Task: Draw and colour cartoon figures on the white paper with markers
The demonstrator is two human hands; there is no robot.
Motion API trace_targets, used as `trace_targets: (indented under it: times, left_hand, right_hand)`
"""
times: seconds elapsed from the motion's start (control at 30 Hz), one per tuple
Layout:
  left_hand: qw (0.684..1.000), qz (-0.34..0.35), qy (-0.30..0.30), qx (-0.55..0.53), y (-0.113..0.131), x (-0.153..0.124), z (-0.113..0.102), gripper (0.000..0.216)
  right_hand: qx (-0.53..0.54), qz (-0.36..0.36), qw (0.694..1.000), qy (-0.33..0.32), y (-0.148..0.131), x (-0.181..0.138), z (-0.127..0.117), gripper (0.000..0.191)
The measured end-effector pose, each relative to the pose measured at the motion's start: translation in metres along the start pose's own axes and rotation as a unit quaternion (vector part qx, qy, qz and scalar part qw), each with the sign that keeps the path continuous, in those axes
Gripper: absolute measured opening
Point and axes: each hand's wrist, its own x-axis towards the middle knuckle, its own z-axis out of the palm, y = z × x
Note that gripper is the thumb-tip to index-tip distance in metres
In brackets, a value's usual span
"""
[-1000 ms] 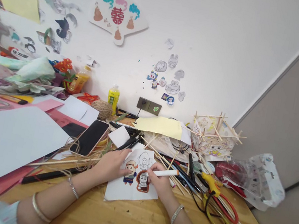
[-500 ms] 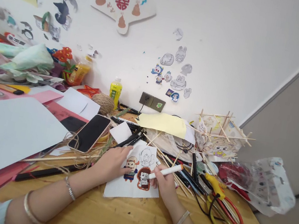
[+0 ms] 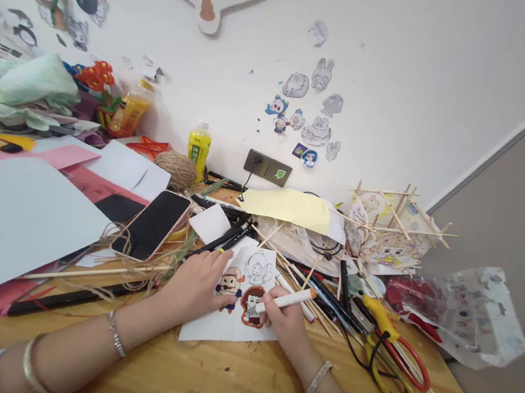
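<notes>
A white sheet of paper lies on the wooden table, bearing three cartoon figures. Two of them are coloured and the upper one is only outlined. My left hand rests with fingers apart on the sheet's left side, partly covering the left figure. In my right hand is a white marker with an orange end, gripped between thumb and fingers. Its tip end is at the lower right figure, which has brown hair and an orange border; whether the tip touches the paper I cannot tell.
Left are a phone, a large white sheet and twine. Behind stands a yellow-green bottle. To the right lie sticks, pens, yellow-handled scissors, a plastic bag and a stick frame.
The camera view has shifted slightly. My left hand stays flat on the sheet, while my right hand still holds the marker at the brown-haired figure with only a small movement.
</notes>
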Motion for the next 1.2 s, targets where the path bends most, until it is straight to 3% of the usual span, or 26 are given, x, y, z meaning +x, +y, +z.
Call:
trace_targets:
  times: [0.17,1.2]
  left_hand:
    - [1.0,0.006,-0.018,0.012,0.0029,-0.003,-0.002,0.087]
    - [0.999,0.015,-0.032,0.041,0.0052,-0.0041,-0.003,0.082]
  right_hand:
    - [-0.009,-0.003,1.0,0.002,0.0024,-0.0003,-0.0006,0.028]
    - [-0.016,0.006,1.0,0.002,-0.0046,-0.0001,-0.0001,0.029]
